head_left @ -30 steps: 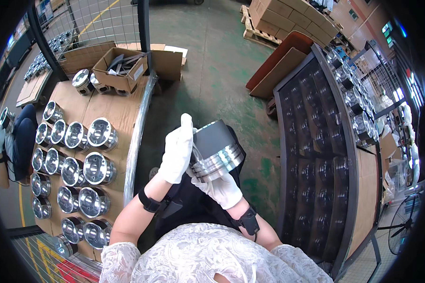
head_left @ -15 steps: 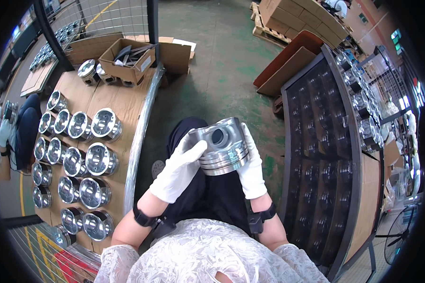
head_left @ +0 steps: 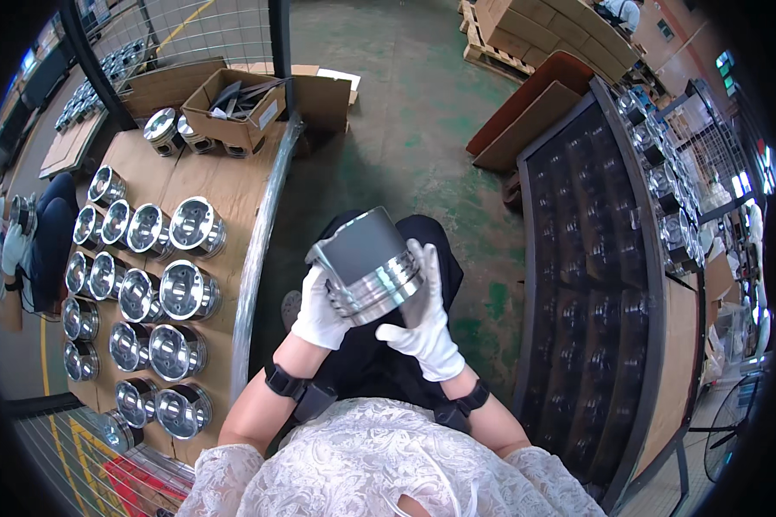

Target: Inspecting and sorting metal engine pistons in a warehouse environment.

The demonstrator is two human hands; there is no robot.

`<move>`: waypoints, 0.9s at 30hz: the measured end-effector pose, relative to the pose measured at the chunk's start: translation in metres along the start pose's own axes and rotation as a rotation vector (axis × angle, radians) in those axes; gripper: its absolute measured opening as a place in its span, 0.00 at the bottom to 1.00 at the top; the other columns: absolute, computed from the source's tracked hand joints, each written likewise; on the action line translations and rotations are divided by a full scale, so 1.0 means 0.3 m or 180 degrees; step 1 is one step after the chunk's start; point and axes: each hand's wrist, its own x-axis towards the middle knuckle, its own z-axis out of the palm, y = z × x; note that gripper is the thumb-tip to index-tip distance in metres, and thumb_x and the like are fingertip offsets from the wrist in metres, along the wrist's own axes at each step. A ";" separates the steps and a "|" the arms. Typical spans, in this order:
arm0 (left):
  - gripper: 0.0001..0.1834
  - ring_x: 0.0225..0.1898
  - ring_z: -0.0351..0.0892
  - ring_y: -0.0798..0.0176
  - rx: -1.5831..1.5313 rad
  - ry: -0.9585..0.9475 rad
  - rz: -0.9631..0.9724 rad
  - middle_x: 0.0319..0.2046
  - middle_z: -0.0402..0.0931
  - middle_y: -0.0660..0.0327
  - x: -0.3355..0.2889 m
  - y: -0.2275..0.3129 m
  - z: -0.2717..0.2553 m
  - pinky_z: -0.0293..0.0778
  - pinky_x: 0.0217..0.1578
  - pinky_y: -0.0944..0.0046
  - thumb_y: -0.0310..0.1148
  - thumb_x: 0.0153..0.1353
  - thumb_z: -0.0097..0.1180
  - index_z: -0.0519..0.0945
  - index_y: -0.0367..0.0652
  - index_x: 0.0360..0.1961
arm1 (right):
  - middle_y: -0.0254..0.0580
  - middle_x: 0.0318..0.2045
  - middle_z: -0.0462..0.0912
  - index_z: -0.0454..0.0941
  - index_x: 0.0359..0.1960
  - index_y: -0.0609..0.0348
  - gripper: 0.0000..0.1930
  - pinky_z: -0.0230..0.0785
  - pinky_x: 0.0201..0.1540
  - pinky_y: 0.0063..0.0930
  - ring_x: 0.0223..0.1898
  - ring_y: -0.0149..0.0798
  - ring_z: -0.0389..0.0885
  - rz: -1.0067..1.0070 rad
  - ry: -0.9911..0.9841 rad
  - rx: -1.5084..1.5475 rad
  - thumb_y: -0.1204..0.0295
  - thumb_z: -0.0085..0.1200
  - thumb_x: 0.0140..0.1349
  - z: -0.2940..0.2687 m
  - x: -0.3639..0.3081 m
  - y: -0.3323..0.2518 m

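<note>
1. Biggest thing in view, the dark rack [head_left: 595, 284] on the person's right, runs from the far end down to the near edge; its rows of pockets hold metal parts, shinier ones along its far right rim.
2. On the left, the cardboard-covered table [head_left: 224, 172] carries rows of shiny pistons [head_left: 159, 293], lying close together from its far end to its near corner.
3. At the table's far edge sits an open cardboard box [head_left: 237, 108] with dark pieces inside, and a lone piston [head_left: 161, 129] lies just beside it on the left.
4. Centre stage now: the piston [head_left: 366, 263] in hand, held up over the person's lap, between table and rack, off both. Its dark skirt points up and away; its bright ringed crown tilts down toward the person.
5. The left hand [head_left: 319, 310], in a white glove, cups the piston from below and from the left, fingers curled against the crown's edge, so it is gripping the piston.
6. The right hand [head_left: 422, 314], also gloved white, presses on the piston's right side, fingers spread upward along the ringed band, thumb pointing left under it. It too grips the piston.
7. Black bands wrap both wrists.
8. At the far left edge, another person's gloved hand [head_left: 13, 246] holds a small metal part; what its fingers do is too small to tell.
</note>
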 end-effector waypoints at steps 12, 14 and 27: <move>0.58 0.64 0.65 0.50 0.4289 -0.1060 0.1944 0.63 0.60 0.45 -0.168 0.039 0.172 0.64 0.63 0.57 0.30 0.41 0.75 0.48 0.33 0.68 | 0.46 0.70 0.57 0.78 0.42 0.42 0.13 0.56 0.67 0.39 0.66 0.46 0.63 0.1917 0.1101 0.3267 0.55 0.41 0.72 -0.050 0.085 -0.065; 0.57 0.65 0.64 0.50 0.4241 -0.1128 0.1471 0.64 0.59 0.45 -0.178 0.124 0.188 0.63 0.63 0.57 0.31 0.43 0.74 0.47 0.35 0.69 | 0.45 0.70 0.58 0.78 0.43 0.44 0.14 0.57 0.67 0.38 0.65 0.44 0.65 0.2007 0.1035 0.3120 0.56 0.41 0.72 -0.050 0.086 -0.058; 0.19 0.35 0.83 0.61 0.5785 0.0651 -0.0751 0.34 0.83 0.50 0.024 0.405 0.118 0.77 0.41 0.67 0.27 0.45 0.55 0.83 0.37 0.42 | 0.37 0.60 0.72 0.65 0.64 0.50 0.27 0.62 0.63 0.43 0.59 0.41 0.71 0.3154 -0.0016 0.3059 0.49 0.38 0.71 0.032 0.059 0.032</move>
